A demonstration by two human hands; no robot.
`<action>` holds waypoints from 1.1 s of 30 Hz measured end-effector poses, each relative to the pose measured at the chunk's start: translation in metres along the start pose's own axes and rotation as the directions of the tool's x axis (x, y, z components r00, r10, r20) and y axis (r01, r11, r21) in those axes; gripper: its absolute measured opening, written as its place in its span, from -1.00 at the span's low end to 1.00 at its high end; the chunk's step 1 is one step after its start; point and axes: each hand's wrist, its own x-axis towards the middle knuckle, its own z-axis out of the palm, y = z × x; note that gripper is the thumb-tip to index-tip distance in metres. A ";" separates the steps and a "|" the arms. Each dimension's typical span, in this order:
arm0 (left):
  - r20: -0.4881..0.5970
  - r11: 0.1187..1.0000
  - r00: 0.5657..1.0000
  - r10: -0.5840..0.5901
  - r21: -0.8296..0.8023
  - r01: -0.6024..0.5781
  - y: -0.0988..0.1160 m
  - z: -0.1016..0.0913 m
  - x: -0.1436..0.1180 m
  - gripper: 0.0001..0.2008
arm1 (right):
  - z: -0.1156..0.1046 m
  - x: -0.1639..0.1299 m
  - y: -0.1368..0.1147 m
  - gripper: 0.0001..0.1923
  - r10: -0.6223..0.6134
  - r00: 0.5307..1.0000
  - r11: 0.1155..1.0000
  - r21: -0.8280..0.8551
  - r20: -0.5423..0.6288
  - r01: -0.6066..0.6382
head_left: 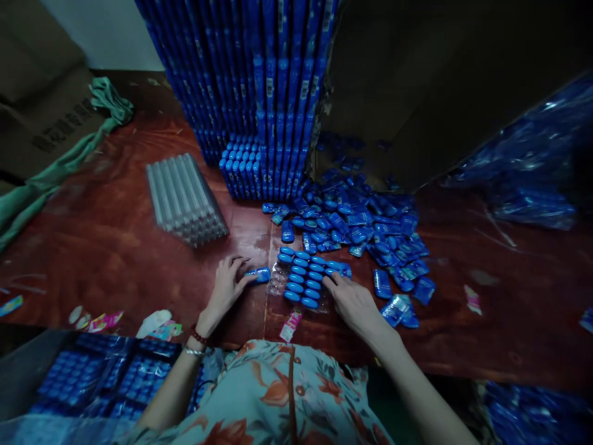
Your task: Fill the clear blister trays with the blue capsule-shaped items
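Observation:
A clear plastic tray (277, 279) lies on the red tabletop with two columns of blue oval-ended packets (297, 279) standing on edge in it; its left part shows bare plastic. My left hand (227, 285) is left of the tray, thumb and forefinger closed on the near end of a flat blue packet (260, 274). At the tray's right side my right hand (351, 301) has its fingertips pressed together on another blue packet (329, 272). Just behind those fingers lie more blue packets (343, 268), partly hidden.
A heap of loose blue packets (352, 222) spreads behind and right of the tray. Tall stacks of filled blue trays (231, 74) rise at the back. Nested clear trays (183, 191) stand at left. A large cardboard box (417, 80) leans at back right. Paper scraps (157, 322) lie along the front edge.

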 end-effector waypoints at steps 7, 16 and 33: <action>0.490 0.945 0.851 0.189 0.146 -0.294 0.027 -0.005 0.033 -0.65 | 0.024 -0.007 0.007 -0.68 0.133 0.958 0.947 0.318 -0.256 -0.046; 0.256 0.985 0.953 0.162 -0.106 -0.139 0.026 -0.032 0.024 -0.83 | 0.045 -0.010 0.004 -0.64 0.227 0.900 0.934 0.345 -0.372 -0.093; 0.155 0.883 0.869 0.469 -0.081 -0.462 0.032 0.031 0.034 -0.72 | 0.045 -0.009 0.011 -0.61 0.157 0.899 0.964 0.259 -0.409 -0.051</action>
